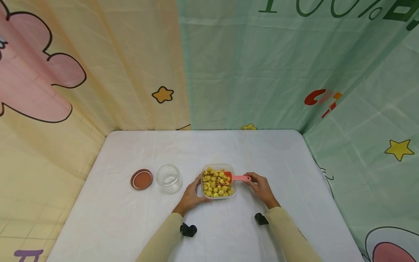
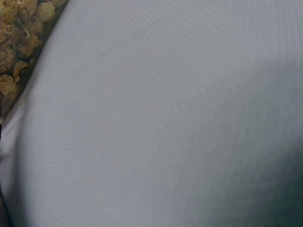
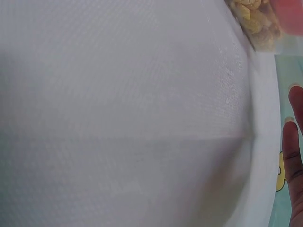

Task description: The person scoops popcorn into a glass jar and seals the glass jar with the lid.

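Note:
A clear plastic container [image 1: 234, 192] full of yellow popcorn [image 1: 209, 183] stands on the table. My left hand [image 1: 190, 196] grips its left side, with the thumb along the near edge and the fingers on the left wall. By its handle, my right hand [image 1: 262, 187] pinches a red scoop [image 1: 241, 178], whose bowl lies in among the popcorn. The left wrist view catches just a corner of the popcorn [image 2: 21, 40]. At the right wrist view's edge, two fingers [image 3: 292, 156] show below the container's corner, and part of the red scoop [image 3: 291, 14] appears above.
Left of the container stands a clear jar [image 1: 169, 178] without its lid. A round brown lid [image 1: 142, 179] lies farther left. A white cloth covers the table [image 1: 229, 233], and printed curtains [image 1: 235, 80] hang behind it and at both sides.

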A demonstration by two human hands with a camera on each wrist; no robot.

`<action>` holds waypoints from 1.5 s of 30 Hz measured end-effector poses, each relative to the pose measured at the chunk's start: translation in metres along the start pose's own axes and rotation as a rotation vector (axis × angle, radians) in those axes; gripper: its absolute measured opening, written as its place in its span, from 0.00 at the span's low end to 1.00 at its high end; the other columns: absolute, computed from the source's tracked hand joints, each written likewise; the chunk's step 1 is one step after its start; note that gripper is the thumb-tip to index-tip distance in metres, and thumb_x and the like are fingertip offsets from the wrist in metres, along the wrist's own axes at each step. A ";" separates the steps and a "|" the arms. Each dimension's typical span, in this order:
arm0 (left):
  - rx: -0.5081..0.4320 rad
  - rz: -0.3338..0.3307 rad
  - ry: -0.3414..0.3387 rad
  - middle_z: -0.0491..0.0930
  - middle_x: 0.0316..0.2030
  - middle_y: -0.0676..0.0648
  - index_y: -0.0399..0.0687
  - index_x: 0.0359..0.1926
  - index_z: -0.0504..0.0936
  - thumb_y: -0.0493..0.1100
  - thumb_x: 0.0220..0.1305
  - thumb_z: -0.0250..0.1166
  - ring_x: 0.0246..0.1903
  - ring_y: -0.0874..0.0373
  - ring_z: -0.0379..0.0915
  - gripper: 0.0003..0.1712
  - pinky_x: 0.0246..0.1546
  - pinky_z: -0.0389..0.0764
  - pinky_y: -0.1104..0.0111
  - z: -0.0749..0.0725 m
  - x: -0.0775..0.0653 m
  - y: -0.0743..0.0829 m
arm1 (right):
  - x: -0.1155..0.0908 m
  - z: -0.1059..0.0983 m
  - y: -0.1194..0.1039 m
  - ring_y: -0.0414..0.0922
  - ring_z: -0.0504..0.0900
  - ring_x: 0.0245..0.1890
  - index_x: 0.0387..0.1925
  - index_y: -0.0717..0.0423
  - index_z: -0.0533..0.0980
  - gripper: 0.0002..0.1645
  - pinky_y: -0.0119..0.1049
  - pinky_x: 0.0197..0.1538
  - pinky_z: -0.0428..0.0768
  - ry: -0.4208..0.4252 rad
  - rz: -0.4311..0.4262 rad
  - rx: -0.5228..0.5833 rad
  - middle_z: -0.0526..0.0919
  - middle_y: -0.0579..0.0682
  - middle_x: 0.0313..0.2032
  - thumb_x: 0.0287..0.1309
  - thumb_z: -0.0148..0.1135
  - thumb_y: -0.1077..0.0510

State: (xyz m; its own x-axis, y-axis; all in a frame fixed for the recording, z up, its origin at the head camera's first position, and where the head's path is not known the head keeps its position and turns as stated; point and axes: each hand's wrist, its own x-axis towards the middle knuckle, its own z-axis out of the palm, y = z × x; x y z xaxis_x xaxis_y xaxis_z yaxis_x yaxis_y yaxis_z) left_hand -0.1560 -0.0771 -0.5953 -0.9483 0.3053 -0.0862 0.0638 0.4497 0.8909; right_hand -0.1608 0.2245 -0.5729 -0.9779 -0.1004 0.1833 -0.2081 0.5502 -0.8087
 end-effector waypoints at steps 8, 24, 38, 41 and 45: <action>-0.005 -0.006 0.005 0.62 0.69 0.38 0.41 0.75 0.50 0.49 0.39 0.82 0.70 0.41 0.53 0.67 0.69 0.55 0.48 0.001 0.000 0.000 | -0.003 -0.005 0.000 0.48 0.84 0.41 0.44 0.60 0.80 0.12 0.45 0.46 0.82 -0.006 0.024 0.065 0.85 0.50 0.37 0.59 0.64 0.62; -0.011 -0.026 0.008 0.61 0.69 0.39 0.43 0.75 0.50 0.50 0.39 0.82 0.70 0.41 0.51 0.68 0.70 0.53 0.48 0.002 0.000 -0.002 | -0.003 -0.011 -0.006 0.50 0.83 0.43 0.46 0.61 0.79 0.14 0.39 0.48 0.82 -0.010 0.083 0.123 0.85 0.52 0.39 0.60 0.63 0.59; 0.017 -0.014 -0.002 0.54 0.72 0.40 0.45 0.75 0.52 0.52 0.39 0.81 0.71 0.40 0.48 0.66 0.70 0.52 0.47 -0.001 -0.004 -0.003 | -0.003 -0.010 -0.007 0.49 0.83 0.42 0.46 0.61 0.79 0.15 0.36 0.47 0.82 0.001 0.112 0.127 0.85 0.53 0.40 0.60 0.64 0.57; 0.044 0.002 -0.006 0.55 0.72 0.40 0.45 0.75 0.51 0.54 0.39 0.81 0.71 0.42 0.48 0.66 0.70 0.53 0.49 -0.003 -0.005 -0.004 | -0.002 -0.010 -0.007 0.48 0.83 0.42 0.46 0.60 0.79 0.16 0.38 0.49 0.82 0.002 0.113 0.124 0.85 0.52 0.40 0.59 0.64 0.56; 0.079 0.009 -0.002 0.57 0.71 0.39 0.47 0.75 0.52 0.55 0.39 0.81 0.71 0.41 0.50 0.66 0.70 0.55 0.49 -0.008 -0.006 -0.005 | -0.002 -0.010 -0.007 0.49 0.83 0.43 0.46 0.61 0.79 0.17 0.41 0.50 0.82 0.006 0.105 0.134 0.85 0.53 0.39 0.59 0.64 0.54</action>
State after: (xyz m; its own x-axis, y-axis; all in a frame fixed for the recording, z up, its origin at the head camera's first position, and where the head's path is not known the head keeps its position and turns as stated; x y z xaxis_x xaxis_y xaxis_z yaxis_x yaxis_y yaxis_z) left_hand -0.1530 -0.0882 -0.5951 -0.9470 0.3113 -0.0794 0.0966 0.5115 0.8538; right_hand -0.1569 0.2294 -0.5617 -0.9943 -0.0434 0.0972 -0.1064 0.4422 -0.8906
